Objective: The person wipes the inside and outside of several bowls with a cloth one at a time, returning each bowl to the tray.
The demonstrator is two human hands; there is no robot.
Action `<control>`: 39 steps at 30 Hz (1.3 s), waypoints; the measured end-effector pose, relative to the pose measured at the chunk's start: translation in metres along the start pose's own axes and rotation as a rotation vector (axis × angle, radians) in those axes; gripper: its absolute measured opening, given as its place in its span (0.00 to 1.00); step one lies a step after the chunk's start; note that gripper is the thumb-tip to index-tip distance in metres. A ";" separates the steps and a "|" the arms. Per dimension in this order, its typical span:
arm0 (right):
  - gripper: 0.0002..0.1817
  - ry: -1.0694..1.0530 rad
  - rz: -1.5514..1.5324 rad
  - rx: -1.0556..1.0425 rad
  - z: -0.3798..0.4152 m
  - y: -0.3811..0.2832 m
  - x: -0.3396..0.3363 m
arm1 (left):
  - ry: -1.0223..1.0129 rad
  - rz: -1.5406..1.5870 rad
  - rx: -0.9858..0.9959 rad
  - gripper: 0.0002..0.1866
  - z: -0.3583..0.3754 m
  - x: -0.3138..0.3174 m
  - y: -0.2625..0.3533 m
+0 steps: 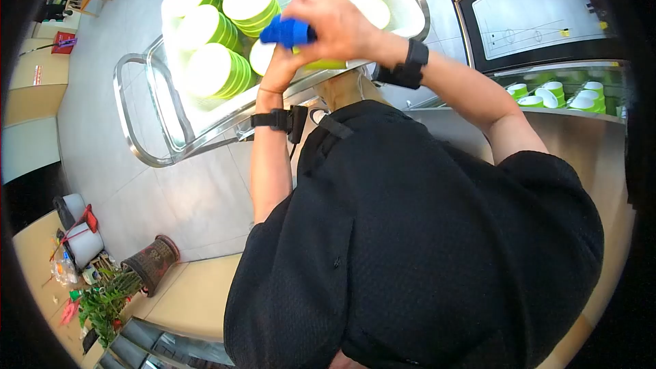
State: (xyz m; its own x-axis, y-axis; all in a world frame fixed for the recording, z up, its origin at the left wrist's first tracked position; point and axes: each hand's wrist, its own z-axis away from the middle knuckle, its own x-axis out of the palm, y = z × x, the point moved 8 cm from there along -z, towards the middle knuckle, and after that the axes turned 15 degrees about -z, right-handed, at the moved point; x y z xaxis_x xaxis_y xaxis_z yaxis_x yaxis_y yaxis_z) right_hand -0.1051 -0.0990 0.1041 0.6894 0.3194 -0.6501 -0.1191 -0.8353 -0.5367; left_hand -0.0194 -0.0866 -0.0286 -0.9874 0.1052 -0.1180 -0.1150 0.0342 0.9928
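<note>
My right hand (333, 26) is closed around a bunched blue cloth (287, 31), above a metal cart tray (414, 7). My left hand (281, 68) is just below the cloth, close against my right hand; its fingers are hidden behind the cloth and the other hand. A strip of bright green rim (324, 65) shows under my right palm. Around both hands, stacks of green bowls with white tops (250, 1) stand in the tray, with another stack (212, 68) left of my left hand and a single white round top (371, 9) beyond my right hand.
The cart's tubular handle (131, 138) juts out on the left. At right, a glass-fronted counter (471, 87) holds more green bowls (551, 93), beneath a dark-framed panel (526, 17). A potted plant (152, 263) and a white bin (85, 242) stand at lower left.
</note>
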 end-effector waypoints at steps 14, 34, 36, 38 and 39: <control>0.23 0.005 -0.020 -0.053 0.009 -0.022 -0.004 | -0.018 0.082 0.035 0.35 0.002 0.004 0.013; 0.17 -0.070 -0.360 0.091 -0.010 0.031 -0.005 | -0.012 0.215 -0.097 0.33 0.002 0.005 0.005; 0.16 0.006 -0.704 0.533 0.000 0.094 0.005 | -0.084 0.136 -0.020 0.37 -0.002 0.005 0.011; 0.17 0.135 -0.712 0.720 0.015 0.109 0.005 | -0.105 0.144 -0.002 0.42 -0.005 0.006 0.010; 0.15 0.081 -0.716 0.630 0.015 0.103 0.007 | -0.097 0.145 0.000 0.42 -0.005 0.003 0.009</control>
State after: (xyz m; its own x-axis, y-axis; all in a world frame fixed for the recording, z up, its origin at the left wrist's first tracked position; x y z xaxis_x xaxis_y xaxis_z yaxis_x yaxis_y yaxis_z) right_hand -0.1231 -0.1765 0.0362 0.7924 0.6093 -0.0290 0.0037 -0.0523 -0.9986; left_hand -0.0239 -0.0910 -0.0195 -0.9787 0.2040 0.0245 0.0276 0.0121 0.9995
